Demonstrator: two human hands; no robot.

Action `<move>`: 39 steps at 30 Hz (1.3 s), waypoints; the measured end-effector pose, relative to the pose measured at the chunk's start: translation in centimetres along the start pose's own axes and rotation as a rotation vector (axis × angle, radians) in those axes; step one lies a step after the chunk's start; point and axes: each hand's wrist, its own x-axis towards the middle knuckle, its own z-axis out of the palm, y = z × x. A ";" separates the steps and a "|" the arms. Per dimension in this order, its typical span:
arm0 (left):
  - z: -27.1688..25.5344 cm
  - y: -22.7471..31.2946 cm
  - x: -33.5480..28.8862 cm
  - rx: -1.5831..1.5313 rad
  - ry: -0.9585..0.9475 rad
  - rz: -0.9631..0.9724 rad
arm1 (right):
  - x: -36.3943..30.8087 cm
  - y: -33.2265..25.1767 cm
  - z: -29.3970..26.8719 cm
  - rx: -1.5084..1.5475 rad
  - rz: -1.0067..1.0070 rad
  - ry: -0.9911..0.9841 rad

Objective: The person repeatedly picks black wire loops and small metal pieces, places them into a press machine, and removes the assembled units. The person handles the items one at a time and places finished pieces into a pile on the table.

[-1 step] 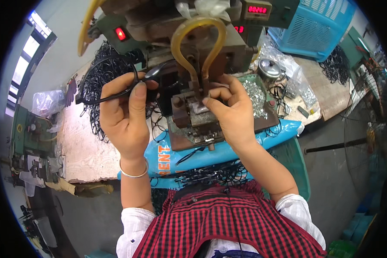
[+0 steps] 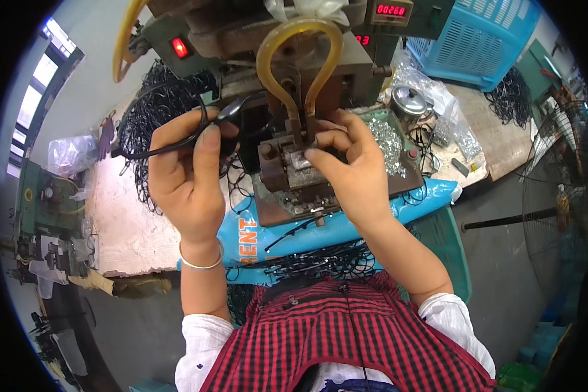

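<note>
My left hand (image 2: pixel 188 176) pinches a black eyeglass frame (image 2: pixel 151 152) between thumb and fingers, left of the machine. Part of the frame is hidden behind my fingers. At the metal fixture (image 2: pixel 272 171) of the bench machine, my right hand (image 2: pixel 360 168) has its thumb and fingertips drawn together. Whatever those fingertips hold is too small and covered to make out. A bent yellowish tube (image 2: pixel 265 59) loops down to two upright metal prongs, whose lower ends stand right beside my right fingertips. Small silvery pieces (image 2: pixel 387 147) fill a green tray to the right of that hand.
Black glasses frames lie in a tangled heap (image 2: pixel 147 124) at the back left. To the right stand a lidded metal pot (image 2: pixel 409 102) and a blue plastic basket (image 2: pixel 473 46). A blue printed bag (image 2: pixel 307 230) lies along the bench front, with more black frames near my apron (image 2: pixel 346 326).
My left hand and the eyeglass frame have shifted very slightly left, and the frame has turned a little. My right hand stays at the fixture.
</note>
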 end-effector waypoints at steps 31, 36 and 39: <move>-3.2 -0.9 -9.7 0.330 -0.154 -0.397 | 3.0 8.7 -13.5 -1.065 -0.406 0.200; -13.4 -9.2 -7.3 1.044 0.069 -0.349 | 3.1 8.1 -12.8 -0.867 -0.246 0.253; -16.7 -15.4 -9.8 1.495 -0.161 -0.486 | 3.5 8.7 -11.8 -0.842 -0.219 0.194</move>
